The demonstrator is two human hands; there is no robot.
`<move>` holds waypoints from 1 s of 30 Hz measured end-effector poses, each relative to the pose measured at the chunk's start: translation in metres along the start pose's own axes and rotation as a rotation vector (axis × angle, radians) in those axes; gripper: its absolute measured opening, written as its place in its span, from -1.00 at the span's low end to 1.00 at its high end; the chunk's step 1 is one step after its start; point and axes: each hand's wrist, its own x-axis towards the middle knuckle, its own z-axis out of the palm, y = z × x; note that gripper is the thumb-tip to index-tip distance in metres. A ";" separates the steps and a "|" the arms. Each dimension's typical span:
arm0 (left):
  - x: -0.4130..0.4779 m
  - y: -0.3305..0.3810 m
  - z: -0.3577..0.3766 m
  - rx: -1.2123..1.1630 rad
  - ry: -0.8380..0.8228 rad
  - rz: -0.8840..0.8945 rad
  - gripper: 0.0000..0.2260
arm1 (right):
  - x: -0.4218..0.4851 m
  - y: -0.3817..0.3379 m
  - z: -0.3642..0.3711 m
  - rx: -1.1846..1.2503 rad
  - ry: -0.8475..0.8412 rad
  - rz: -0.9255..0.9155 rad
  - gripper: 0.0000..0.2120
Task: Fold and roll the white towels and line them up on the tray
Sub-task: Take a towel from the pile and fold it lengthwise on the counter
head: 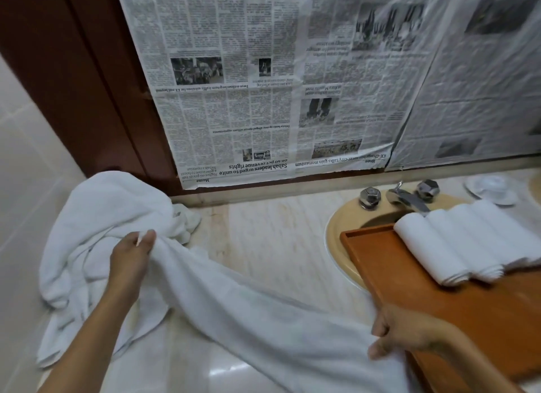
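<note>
- While rolled towels point(456, 246) line the tray point(395, 293), room remains.
- Likely to stretch it for folding, left hand point(131, 256) and right hand point(402, 334) each pinch one towel point(248, 305).

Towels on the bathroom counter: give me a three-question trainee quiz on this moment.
1. True or false: the right hand grips the tap.
2. What does the left hand pinch? A) the newspaper B) the stretched towel C) a tap handle
3. Fill in: the tray with the rolled towels sits partly over the ____.
Key: 1 false, it grips the stretched towel; 2 B; 3 sink.
</note>
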 end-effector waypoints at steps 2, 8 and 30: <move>0.004 0.001 0.010 0.037 -0.032 0.039 -0.69 | -0.004 -0.012 0.000 -0.017 0.015 -0.027 -0.55; 0.026 0.015 0.047 0.197 -0.243 0.145 -0.72 | -0.055 -0.052 -0.007 0.161 0.083 -0.212 -0.67; 0.125 0.044 0.156 0.455 -0.774 0.213 -0.56 | -0.086 -0.048 0.052 0.584 0.341 -0.041 -0.65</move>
